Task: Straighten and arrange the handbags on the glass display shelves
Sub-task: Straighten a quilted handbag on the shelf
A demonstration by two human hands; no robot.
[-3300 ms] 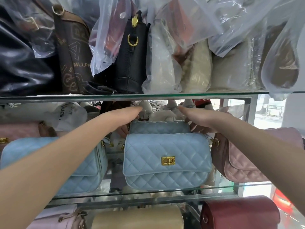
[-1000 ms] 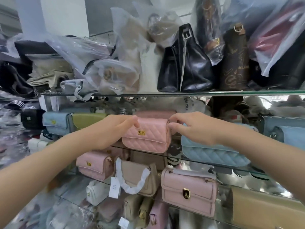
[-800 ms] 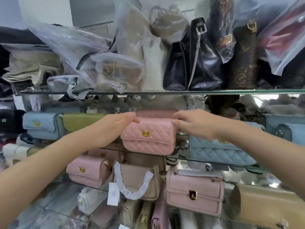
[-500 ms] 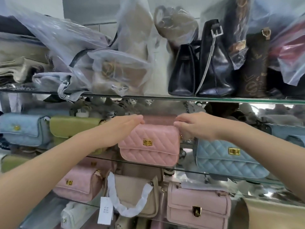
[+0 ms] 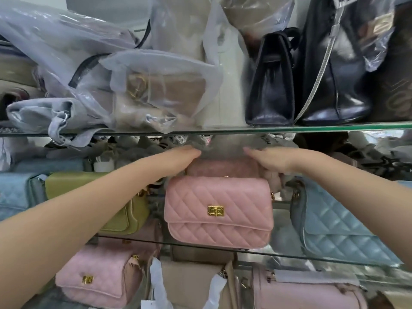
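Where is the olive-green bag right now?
Head view, middle glass shelf, left of centre: the olive-green bag sits between a blue quilted bag and the pink quilted bag.

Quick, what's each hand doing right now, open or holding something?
Left hand: open, straight fingers on the rear pink bag.
Right hand: on that bag's right end; grip cannot be told.

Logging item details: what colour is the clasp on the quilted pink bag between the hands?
Gold; the clasp shows best in the head view.
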